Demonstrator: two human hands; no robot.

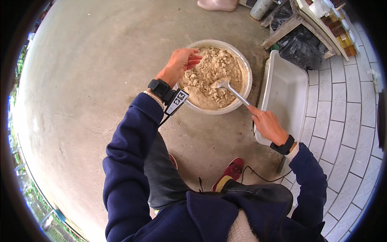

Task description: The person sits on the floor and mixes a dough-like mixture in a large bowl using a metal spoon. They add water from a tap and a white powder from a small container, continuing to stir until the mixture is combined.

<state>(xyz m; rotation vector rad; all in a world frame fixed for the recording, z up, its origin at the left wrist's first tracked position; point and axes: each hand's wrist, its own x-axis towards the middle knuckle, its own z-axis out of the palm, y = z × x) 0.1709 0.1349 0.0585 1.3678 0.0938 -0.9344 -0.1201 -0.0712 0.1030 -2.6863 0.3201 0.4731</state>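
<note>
On the concrete floor before me stands a round, pale basin [248, 79] holding a crumbly beige mixture [219, 62], part fine powder and part clumps. My right hand [269, 125] grips the handle of a metal spoon [237, 94], whose bowl rests in the mixture at the basin's near right. Over the left side of the basin hovers my left hand [184, 62]. Its fingers are slightly curled and hold nothing that I can see. Each wrist wears a black strap, and the left one carries a small device [177, 101] with printed codes.
Right of the basin stands a rectangular white plastic tub [287, 90] by a tiled wall [335, 118]. A wooden table [314, 22] bears several jars [344, 39], with a black plastic bag [299, 45] beneath. A pink boot [217, 4] is at the top. A dark cable [263, 179] lies near my shoe.
</note>
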